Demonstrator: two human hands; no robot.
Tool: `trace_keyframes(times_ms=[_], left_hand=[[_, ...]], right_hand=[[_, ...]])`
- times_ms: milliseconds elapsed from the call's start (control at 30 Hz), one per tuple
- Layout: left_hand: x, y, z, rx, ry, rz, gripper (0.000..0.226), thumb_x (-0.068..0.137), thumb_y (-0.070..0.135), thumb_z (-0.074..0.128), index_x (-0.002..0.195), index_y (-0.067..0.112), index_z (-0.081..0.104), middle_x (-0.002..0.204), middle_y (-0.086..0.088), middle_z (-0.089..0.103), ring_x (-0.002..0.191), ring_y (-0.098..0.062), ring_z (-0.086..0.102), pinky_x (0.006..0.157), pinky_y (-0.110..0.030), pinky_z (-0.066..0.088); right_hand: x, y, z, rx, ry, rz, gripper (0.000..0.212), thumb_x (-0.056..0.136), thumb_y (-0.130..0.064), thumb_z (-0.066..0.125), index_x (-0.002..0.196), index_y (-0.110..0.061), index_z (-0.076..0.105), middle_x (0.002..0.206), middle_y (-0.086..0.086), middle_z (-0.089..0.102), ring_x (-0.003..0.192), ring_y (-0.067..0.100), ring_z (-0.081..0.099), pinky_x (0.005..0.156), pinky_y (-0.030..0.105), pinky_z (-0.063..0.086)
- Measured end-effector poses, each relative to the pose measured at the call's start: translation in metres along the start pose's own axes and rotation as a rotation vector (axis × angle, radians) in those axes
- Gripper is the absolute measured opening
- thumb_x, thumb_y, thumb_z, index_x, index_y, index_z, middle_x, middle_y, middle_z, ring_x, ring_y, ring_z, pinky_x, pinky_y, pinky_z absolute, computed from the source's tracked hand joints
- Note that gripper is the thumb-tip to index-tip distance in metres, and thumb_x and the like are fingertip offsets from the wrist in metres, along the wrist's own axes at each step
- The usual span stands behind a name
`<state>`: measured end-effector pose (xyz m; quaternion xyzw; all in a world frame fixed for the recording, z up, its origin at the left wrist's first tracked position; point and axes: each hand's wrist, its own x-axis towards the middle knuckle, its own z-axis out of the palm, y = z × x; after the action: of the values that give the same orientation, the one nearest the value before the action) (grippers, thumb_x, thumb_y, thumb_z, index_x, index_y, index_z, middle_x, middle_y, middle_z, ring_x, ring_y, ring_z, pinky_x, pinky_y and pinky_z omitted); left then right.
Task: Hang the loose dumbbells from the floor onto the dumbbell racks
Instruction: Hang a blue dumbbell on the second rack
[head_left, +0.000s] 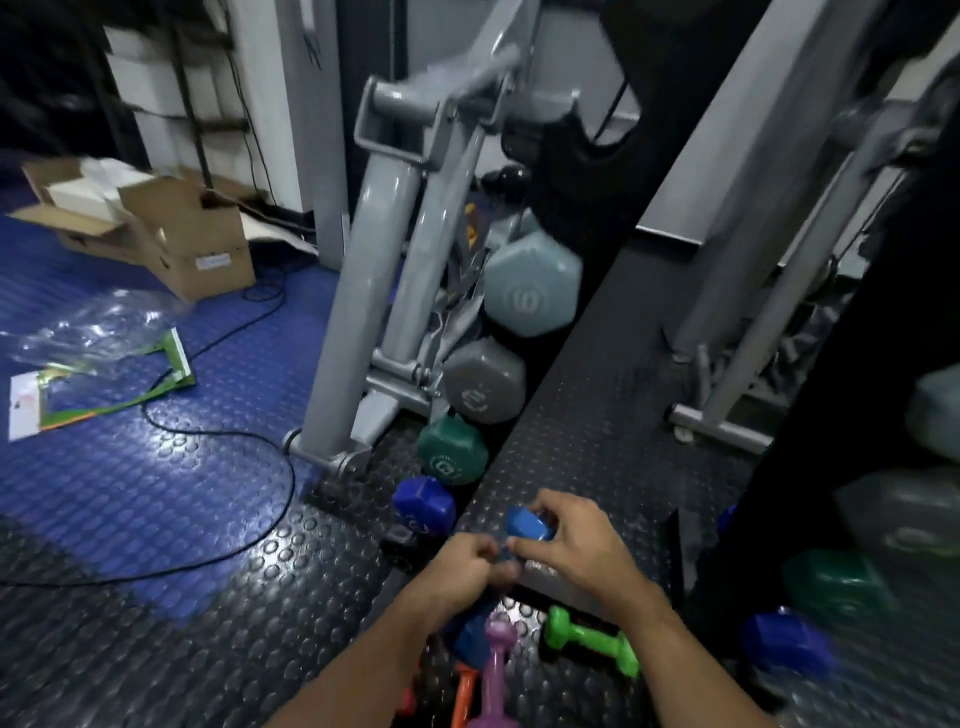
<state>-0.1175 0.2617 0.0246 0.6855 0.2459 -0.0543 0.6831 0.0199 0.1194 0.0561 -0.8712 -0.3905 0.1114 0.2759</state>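
Both hands hold one blue dumbbell (527, 524) just above the floor, low in the middle of the view. My left hand (467, 569) grips its handle, and my right hand (574, 540) curls round its far head. Behind it stands a grey dumbbell rack (374, 291) carrying a light blue dumbbell (532, 285), a grey dumbbell (483, 382), a green dumbbell (451, 451) and a blue dumbbell (423, 504) in a descending column. Loose on the floor below my hands lie a bright green dumbbell (592, 640), a pink dumbbell (496, 670) and an orange dumbbell (464, 693).
A mirror (727, 364) on the right reflects the rack and dumbbells. Cardboard boxes (171, 234), clear plastic wrapping (88, 327) and a black cable (218, 431) lie on the blue studded floor to the left. A dark studded mat (234, 623) covers the near floor.
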Motion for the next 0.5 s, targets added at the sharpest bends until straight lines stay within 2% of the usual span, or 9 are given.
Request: trace_keyframes(times_ms=[100,233,333,400,500], left_hand=[[-0.027,0.038,-0.007,0.019,0.034,0.054,0.026,0.078,0.027,0.080,0.088,0.004,0.072,0.079,-0.003,0.069,0.078,-0.016,0.065,0.080,-0.036,0.050],[-0.063,0.078,-0.014,0.044,0.077,0.105,0.022,0.080,0.029,0.083,0.084,0.011,0.073,0.081,-0.003,0.074,0.076,-0.013,0.070,0.081,-0.035,0.054],[-0.091,0.105,-0.019,0.078,0.097,0.135,0.015,0.086,0.022,0.082,0.081,0.012,0.073,0.071,0.005,0.070,0.065,-0.005,0.066,0.068,-0.022,0.050],[-0.112,0.122,-0.023,0.087,0.113,0.151,0.015,0.087,0.020,0.082,0.082,0.010,0.072,0.070,0.004,0.070,0.061,-0.004,0.066,0.060,-0.017,0.048],[-0.143,0.146,-0.029,0.045,0.132,0.162,0.014,0.088,0.016,0.080,0.080,0.010,0.071,0.070,-0.001,0.069,0.056,-0.004,0.064,0.046,-0.012,0.043]], right_hand=[[-0.001,-0.031,-0.037,0.041,-0.004,-0.120,0.051,0.071,-0.075,0.072,0.092,-0.029,0.070,0.084,-0.011,0.069,0.078,0.004,0.063,0.072,0.024,0.050],[0.006,-0.058,-0.076,0.297,0.091,-0.076,0.073,0.075,-0.091,0.048,0.084,-0.024,0.073,0.079,0.000,0.073,0.070,0.003,0.063,0.076,0.044,0.057],[0.015,-0.076,-0.106,0.458,0.283,-0.001,0.063,0.074,-0.089,0.050,0.096,-0.034,0.072,0.088,-0.003,0.076,0.080,0.008,0.072,0.084,0.049,0.059],[0.019,-0.093,-0.125,0.541,0.373,0.004,0.065,0.075,-0.086,0.053,0.116,-0.038,0.069,0.107,-0.007,0.074,0.097,0.009,0.072,0.094,0.047,0.058],[0.026,-0.120,-0.150,0.617,0.442,-0.014,0.062,0.092,-0.062,0.058,0.145,-0.032,0.052,0.135,-0.008,0.063,0.121,0.009,0.062,0.106,0.045,0.052]])
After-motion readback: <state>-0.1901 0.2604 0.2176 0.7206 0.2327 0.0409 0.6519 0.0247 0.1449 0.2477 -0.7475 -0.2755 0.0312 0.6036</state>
